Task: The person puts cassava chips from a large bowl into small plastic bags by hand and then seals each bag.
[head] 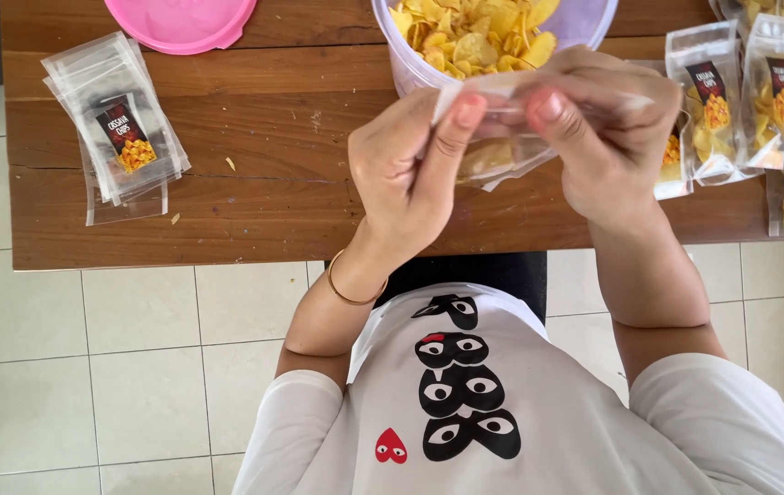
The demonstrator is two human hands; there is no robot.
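Both hands pinch the top edge of one small clear pouch (502,151) between thumb and fingers. The left hand (406,179) holds the left end of this edge, and the right hand (607,137) holds the right end, so each grip is closed on the pouch. The wrists come up from below, with the backs of the hands toward the camera, and a thin gold bangle (351,291) sits on the left wrist.

The pouch hangs in the air over the wooden table (254,137), just in front of a clear tub (406,69) full of yellow chips. Its long edge runs left to right, with the opening on top and some chips inside at the bottom.

Left on the table lies a stack of empty pouches (121,124), and a pink lid (181,20) is behind it. Filled pouches (759,92) lie at the right, partly hidden by the right hand.
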